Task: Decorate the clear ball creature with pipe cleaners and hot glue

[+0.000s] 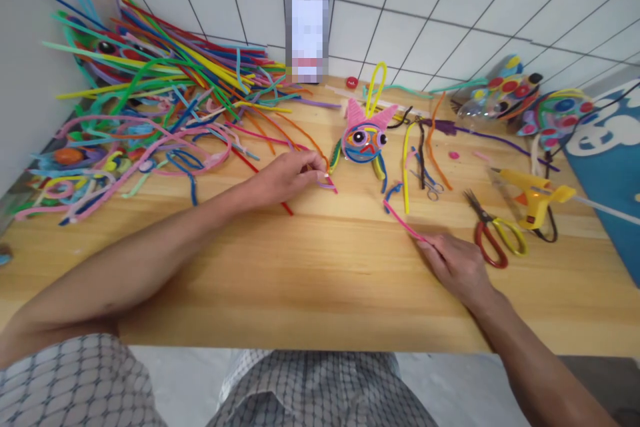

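My left hand (290,177) rests on the wooden table (310,280) with its fingers pinched on the end of a pink pipe cleaner (327,183). My right hand (455,263) lies near the front right, its fingers closed on the near end of another pink pipe cleaner (403,221) that runs up toward a blue one. Between and beyond the hands sits a pipe-cleaner cat face (367,137) with pink ears, googly eyes and a yellow loop on top.
A big heap of coloured pipe cleaners (150,100) fills the left back. Red-and-yellow scissors (493,237) and a yellow glue gun (535,197) lie right of my right hand. Small scissors (431,185), finished craft pieces (520,103) and a propped phone (307,33) stand further back.
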Motion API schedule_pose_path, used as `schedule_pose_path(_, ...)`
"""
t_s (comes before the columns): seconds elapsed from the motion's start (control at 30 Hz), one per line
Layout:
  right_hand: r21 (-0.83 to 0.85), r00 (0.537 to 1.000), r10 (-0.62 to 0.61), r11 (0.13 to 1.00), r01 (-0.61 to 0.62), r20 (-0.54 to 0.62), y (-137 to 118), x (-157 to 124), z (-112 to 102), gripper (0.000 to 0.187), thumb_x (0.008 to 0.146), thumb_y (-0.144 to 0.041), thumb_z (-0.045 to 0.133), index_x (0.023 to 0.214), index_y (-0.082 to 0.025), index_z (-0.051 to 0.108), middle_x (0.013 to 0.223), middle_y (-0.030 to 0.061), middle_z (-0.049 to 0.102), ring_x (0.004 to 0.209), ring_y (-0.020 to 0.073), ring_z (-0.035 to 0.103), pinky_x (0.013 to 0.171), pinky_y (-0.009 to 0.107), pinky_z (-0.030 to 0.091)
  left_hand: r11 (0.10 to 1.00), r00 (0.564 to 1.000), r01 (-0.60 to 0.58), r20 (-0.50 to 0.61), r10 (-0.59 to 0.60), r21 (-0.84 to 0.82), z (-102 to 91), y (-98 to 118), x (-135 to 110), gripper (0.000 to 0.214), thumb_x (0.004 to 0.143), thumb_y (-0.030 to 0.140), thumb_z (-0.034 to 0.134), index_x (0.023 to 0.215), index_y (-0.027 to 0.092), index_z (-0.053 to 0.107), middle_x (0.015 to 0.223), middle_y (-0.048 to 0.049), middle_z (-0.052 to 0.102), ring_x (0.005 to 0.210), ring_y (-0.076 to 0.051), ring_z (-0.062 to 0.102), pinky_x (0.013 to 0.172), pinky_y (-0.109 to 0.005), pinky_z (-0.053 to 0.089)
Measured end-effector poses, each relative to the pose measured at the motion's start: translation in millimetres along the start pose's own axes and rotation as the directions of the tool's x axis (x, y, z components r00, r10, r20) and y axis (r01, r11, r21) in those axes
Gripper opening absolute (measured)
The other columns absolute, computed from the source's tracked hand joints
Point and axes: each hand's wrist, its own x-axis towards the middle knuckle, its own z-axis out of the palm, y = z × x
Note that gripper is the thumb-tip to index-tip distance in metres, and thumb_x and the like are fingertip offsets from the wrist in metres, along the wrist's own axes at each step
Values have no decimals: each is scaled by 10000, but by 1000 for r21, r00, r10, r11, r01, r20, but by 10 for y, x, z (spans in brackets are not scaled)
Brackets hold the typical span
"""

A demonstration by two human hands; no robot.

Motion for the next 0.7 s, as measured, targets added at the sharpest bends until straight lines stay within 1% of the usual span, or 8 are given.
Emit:
schedule_pose_path(0.1,-11,999,32,999,-32,14,-11,4,-5,153,1070,-228,635,1030,-229,782,812,30,828,614,168,756,620,284,581,977,996,86,37,-81,-195,-51,3,14,189,954,356,708,883,180,705,766,-9,675,666,-138,573,616,-248,399)
schedule_pose_path(0.2,-41,1000,14,999,-13,27,-28,15,-5,132,1066,-211,644,1023,-220,769,803,25,818,603,157,739,595,278,551,894,977,209,120,-175,-396,-53,24,33,257,941,404,762,848,173,700,639,11,586,541,-107,480,512,-233,332)
schedule_pose_path(0.33,-66,1000,-31,997,31,7,-30,16,7,104,1043,-174,668,1028,-202,766,821,39,817,647,164,750,624,281,556,690,954,301,214,-212,-658,-51,84,47,308,893,418,845,823,155,701,770,-48,681,520,-74,450,464,-221,325)
schedule_pose_path(0.43,-114,1000,-23,993,23,1,-61,61,-40,86,1024,-263,718,1065,-211,772,875,64,817,753,217,767,719,345,594,588,938,345,274,-211,-732,-54,134,48,350,861,430,885,809,153,679,805,-62,699,499,-60,429,447,-222,322)
schedule_pose_path(0.53,-113,999,25,993,-27,-24,-216,247,-156,217,1011,-399,742,1140,-225,758,1031,112,818,937,286,775,838,428,607,663,947,320,235,-218,-677,-12,215,17,341,911,432,833,803,156,665,686,-22,629,482,-68,419,453,-225,316)
schedule_pose_path(0.6,-1,991,133,991,-133,-14,-398,464,-212,189,1036,-394,701,1140,-242,741,1065,99,809,976,270,772,859,406,606,775,964,264,177,-197,-574,53,304,-38,284,958,397,763,827,164,667,652,2,594,495,-85,433,469,-230,325)
schedule_pose_path(0.63,86,982,189,978,-189,5,-498,592,-213,159,1056,-381,662,1111,-248,730,1012,71,803,925,243,767,823,372,602,832,975,222,144,-172,-508,94,355,-76,249,976,371,722,838,172,665,666,3,598,520,-98,454,486,-234,338)
schedule_pose_path(0.7,249,957,283,924,-290,62,-677,854,-145,184,1090,-388,593,1079,-246,711,976,37,799,892,211,759,798,329,585,923,993,118,69,-100,-366,183,450,-165,190,997,316,639,854,191,655,742,-7,641,615,-129,527,552,-246,386)
